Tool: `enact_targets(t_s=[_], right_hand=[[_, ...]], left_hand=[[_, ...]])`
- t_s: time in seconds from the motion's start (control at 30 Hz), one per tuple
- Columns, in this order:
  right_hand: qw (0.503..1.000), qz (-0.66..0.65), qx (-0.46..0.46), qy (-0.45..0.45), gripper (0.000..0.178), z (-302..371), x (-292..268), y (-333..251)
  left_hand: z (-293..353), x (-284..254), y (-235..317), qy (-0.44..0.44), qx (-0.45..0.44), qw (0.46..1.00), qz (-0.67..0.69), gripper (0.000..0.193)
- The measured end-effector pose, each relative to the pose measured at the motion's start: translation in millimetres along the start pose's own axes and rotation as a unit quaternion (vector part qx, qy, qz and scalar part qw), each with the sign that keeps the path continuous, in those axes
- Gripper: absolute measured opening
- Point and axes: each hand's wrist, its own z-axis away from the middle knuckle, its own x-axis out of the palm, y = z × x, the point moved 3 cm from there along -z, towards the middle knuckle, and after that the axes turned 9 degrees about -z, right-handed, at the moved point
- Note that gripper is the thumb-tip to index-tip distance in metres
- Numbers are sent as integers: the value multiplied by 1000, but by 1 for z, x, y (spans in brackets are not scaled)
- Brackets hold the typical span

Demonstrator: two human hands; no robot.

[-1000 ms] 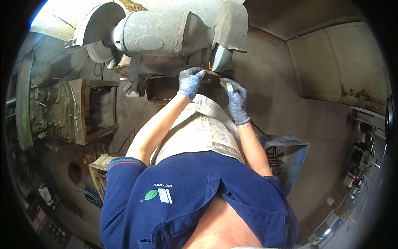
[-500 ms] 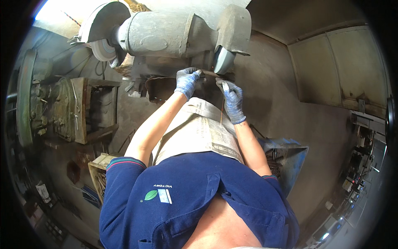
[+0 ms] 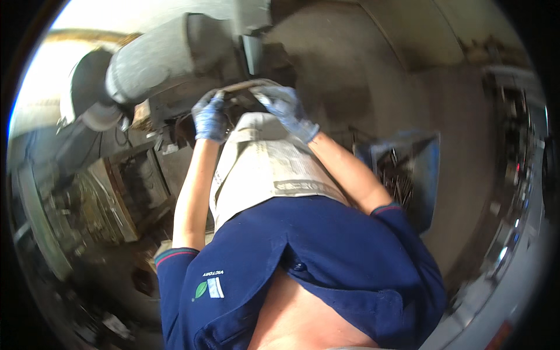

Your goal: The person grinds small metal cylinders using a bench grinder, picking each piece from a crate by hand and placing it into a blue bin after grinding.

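Note:
My left hand (image 3: 209, 116), in a blue-and-grey work glove, is closed around one end of a slim, slightly curved brownish bar (image 3: 242, 86). The other end is pinched by my right hand (image 3: 286, 109), gloved the same way. The bar lies crosswise between the two hands, just below the grinding wheel (image 3: 252, 55) of a grey bench grinder (image 3: 153, 57). A narrow gap seems to separate the bar from the wheel. Motion blurs the bar, so its exact kind cannot be made out.
The grinder's second wheel (image 3: 102, 116) sits under a guard at the left. A pale printed apron (image 3: 274, 163) covers my lap. At my right stands a blue bin (image 3: 430, 181) with several rusty rods; at the left is an old metal machine (image 3: 111, 192).
The view has swung, so the grinder now appears further left. My hands have moved apart, and the bar shows lengthwise between them. The thin orange streak by my right hand is gone.

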Motion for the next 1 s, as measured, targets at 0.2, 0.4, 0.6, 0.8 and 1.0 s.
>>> enact_targets(t_s=[0.2, 0.4, 0.6, 0.8, 1.0], right_hand=[[998, 36, -43, 4, 14, 2, 10, -3], [997, 11, -66, -32, 19, -1, 1, -64], [994, -109, -16, 3, 35, 32, -18, -79], [993, 33, -114, -11, 45, 39, -35, -94], [979, 56, -172, -91, 52, 37, -27, -105]], left_hand=[[-2, -22, -9, -52, 37, 997, 46, 14], [43, -2, 28, 8, 145, 985, -88, 16], [77, 19, 34, -74, 228, 969, -55, 15], [98, 24, 44, -131, 219, 961, -108, 15], [83, 20, 40, -184, 73, 980, 14, 26]])
